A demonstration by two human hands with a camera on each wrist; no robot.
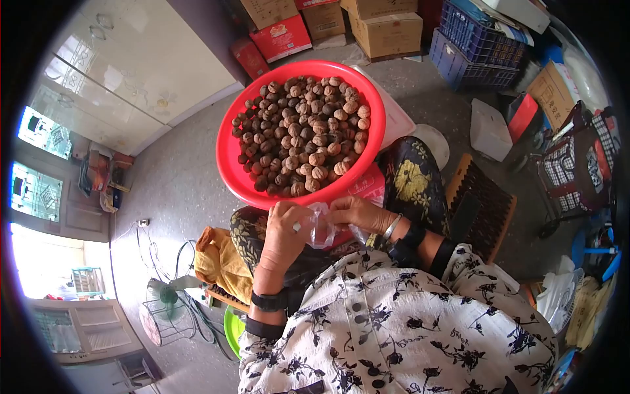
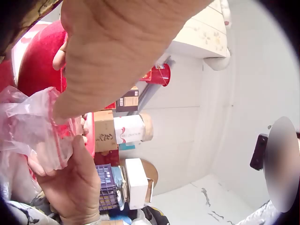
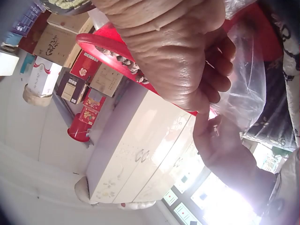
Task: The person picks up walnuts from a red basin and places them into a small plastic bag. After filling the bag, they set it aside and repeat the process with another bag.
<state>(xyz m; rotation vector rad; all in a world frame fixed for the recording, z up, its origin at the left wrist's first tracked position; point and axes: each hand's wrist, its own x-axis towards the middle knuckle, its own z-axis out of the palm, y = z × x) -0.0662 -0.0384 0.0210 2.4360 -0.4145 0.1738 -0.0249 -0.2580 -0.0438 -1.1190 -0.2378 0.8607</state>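
A clear plastic zip bag is held between both hands, just below the near rim of a red basin. My left hand pinches one side of its mouth. On the opposite side, my right hand grips the edge with curled fingers. The left wrist view brings out a red strip along the mouth of the bag. In the right wrist view the bag hangs thin and see-through, with no contents showing. Walnuts fill the basin, some pale brown, others dark.
Cardboard boxes and blue crates stand beyond the basin. To the right are a brown wooden rack and a checked trolley bag. A fan with loose cables sits on the floor at left, near a yellow cloth.
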